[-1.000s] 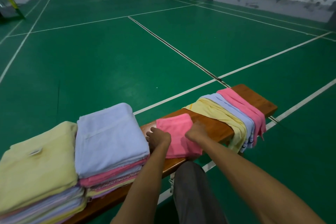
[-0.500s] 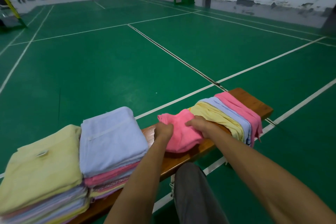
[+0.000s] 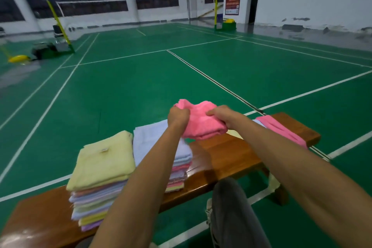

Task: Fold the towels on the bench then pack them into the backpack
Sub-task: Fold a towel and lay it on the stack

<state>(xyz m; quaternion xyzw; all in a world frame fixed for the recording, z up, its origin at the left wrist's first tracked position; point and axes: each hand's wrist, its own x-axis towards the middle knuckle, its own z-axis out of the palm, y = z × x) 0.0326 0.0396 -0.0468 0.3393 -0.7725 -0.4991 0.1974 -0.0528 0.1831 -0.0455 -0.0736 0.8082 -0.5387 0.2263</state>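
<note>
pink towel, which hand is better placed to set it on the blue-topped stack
Left, probably. The left hand grips the pink towel on the side nearest the blue-topped stack; the right hand holds the far side.

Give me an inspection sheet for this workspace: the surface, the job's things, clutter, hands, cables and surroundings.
Surface: wooden bench, glossy, on a green court floor.
Job's things: folded pink towel lifted above the bench; yellow-topped stack and blue-topped stack side by side; unfolded pink towel draped at the far end; no backpack in view.
Clutter: nothing seen.
Hands: left hand and right hand both grip the folded pink towel.
Cables: nothing seen.
Surroundings: net posts, windows, doorway, white walls.
</note>
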